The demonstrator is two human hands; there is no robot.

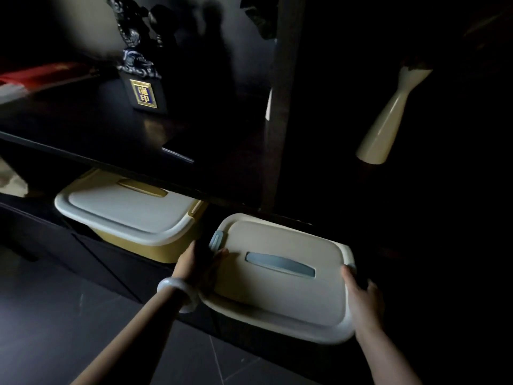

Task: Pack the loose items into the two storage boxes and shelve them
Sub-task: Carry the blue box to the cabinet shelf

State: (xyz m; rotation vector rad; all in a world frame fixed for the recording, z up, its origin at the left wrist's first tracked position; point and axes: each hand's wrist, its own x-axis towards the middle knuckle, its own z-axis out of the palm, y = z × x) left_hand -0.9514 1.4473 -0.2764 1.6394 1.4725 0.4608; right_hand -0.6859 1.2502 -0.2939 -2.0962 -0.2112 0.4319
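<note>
The person holds the blue box (280,276) by its two short ends, lid on, its blue handle (280,264) lying flat in the lid's middle. The left hand (201,263) grips the left end just below a blue latch (216,239), fingers curled over the rim; a pale bangle (177,294) sits on that wrist. The right hand (363,298) grips the right end, thumb on the lid's rim and fingers wrapped down the side. The box is tilted, and whether it rests on the low shelf (116,262) or is carried clear of it cannot be told in the dark.

The yellow box (130,215), lid shut, sits in the low shelf at the left, near the blue box but apart from it, its front edge past the upper shelf (83,151).

On the upper shelf stand a dark statue (141,70) with a gold plaque and, near the right edge, a cream vase (388,120). Something red (36,76) lies at the left edge, too blurred to name. Grey floor tiles (69,315) show below.
</note>
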